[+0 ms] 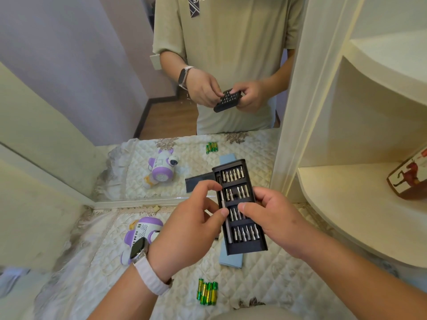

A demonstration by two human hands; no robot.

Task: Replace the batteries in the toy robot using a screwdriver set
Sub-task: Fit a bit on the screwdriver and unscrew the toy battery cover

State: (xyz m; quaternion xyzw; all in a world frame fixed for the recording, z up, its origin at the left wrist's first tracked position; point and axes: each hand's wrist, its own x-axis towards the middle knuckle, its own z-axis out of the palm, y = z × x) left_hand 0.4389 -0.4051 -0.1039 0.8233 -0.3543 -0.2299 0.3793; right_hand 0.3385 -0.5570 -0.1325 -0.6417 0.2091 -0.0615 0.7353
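A black screwdriver set tray [248, 245] with rows of silver bits is held above the table. My right hand [275, 218] grips its right side, thumb lying across the bits. My left hand [191, 225], with a white watch on the wrist, pinches the metal screwdriver handle [223, 203] that lies along the tray's left edge. The purple and white toy robot [141, 234] lies on the quilted cloth [97, 269] to the left, partly hidden by my left wrist. Several green and yellow batteries [207, 293] lie side by side near the front.
A mirror [115, 88] stands against the wall behind the table and reflects me, the toy and the batteries. A grey-blue sleeve [231, 259] lies under the tray. Cream shelves [346, 192] at the right hold a painted jar [411, 179].
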